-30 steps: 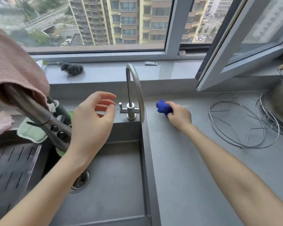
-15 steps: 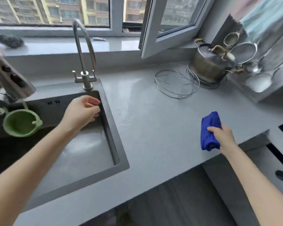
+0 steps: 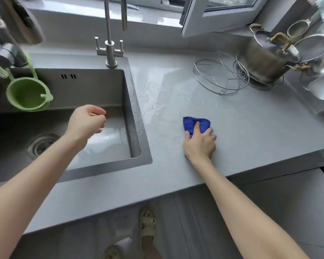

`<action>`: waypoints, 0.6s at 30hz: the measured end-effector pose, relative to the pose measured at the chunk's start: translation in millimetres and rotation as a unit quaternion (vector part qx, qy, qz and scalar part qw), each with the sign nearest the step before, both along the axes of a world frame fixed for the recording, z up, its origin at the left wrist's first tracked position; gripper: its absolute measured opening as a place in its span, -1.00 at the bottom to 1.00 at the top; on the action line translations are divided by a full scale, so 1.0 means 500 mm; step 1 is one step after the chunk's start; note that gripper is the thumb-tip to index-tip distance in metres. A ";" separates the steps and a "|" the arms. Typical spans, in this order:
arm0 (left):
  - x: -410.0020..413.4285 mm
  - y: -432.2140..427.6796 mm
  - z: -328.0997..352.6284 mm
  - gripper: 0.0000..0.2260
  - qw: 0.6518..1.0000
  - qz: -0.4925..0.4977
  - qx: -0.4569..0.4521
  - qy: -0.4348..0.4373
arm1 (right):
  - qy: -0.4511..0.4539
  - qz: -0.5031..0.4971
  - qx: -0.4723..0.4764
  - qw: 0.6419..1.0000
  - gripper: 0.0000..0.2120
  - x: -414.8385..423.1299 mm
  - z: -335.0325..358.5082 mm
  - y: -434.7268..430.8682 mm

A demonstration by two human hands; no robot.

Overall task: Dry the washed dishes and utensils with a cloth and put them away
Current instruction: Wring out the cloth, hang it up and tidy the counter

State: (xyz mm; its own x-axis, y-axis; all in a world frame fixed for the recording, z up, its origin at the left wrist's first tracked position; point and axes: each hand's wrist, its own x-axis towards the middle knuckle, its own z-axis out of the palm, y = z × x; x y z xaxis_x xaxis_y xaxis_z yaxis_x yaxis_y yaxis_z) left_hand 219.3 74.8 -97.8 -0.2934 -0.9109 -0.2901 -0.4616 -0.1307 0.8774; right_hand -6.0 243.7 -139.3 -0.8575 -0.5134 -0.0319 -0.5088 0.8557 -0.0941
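Plastic in green, a small strainer (image 3: pixel 27 96), hangs at the far left over the back corner of the sink (image 3: pixel 94 85). Above the basin's right half hovers the left hand (image 3: pixel 86 124), its fingers loosely curled and holding nothing. Behind it the tap (image 3: pixel 110 51) rises from the sink's back rim. Right of the sink, streaks of water lie on the countertop (image 3: pixel 260 131). Just past them the blue cloth (image 3: pixel 195 124) sits bunched on the surface, its free end pointing away from the person. The right hand (image 3: pixel 200 144) presses down on it, fingers curled over its near part in a grip. The washed ware lies farther back and to the right of those fingers. First comes a wire rack (image 3: pixel 216 77), then a lidded steel pot (image 3: pixel 266 60). Beyond these are mesh sieves (image 3: pixel 314 45) on the wall and what may be a ladle (image 3: pixel 322 88), blurred at the frame's edge. The right hand, which has the cloth, is plainly the nearer one. The rack would meet a reach first, since it stands partly between that hand and the pot.
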 end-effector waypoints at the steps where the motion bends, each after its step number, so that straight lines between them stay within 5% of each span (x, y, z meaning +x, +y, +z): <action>1: 0.009 0.000 -0.004 -0.80 1.000 0.006 0.000 -0.002 | -0.005 0.035 -0.004 0.999 -0.46 0.045 -0.003 -0.040; 5: 0.026 0.002 -0.003 -0.82 1.000 0.021 -0.003 0.001 | -0.047 0.166 -0.013 0.985 -0.47 0.185 -0.006 -0.165; 8: 0.021 -0.005 0.010 -0.81 1.000 0.026 -0.015 0.004 | -0.127 0.195 -0.117 0.966 -0.56 0.171 0.007 -0.174; 13: -0.029 -0.022 0.017 -0.82 1.000 0.015 -0.018 0.017 | -0.161 0.022 -0.344 0.925 -0.74 -0.042 0.028 -0.056; 18: -0.112 -0.051 0.003 -0.81 0.999 0.009 0.002 0.031 | -0.072 -0.179 -0.268 0.944 -0.57 -0.301 0.017 0.136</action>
State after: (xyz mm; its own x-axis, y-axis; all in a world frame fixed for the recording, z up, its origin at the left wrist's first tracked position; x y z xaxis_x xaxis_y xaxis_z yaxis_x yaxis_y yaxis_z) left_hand 163.5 49.2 -96.5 -0.2939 -0.9151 -0.2762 -0.4043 -0.1428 0.9034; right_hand -156.7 311.9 -130.9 -0.9857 -0.1674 0.0203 -0.1449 0.7795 -0.6094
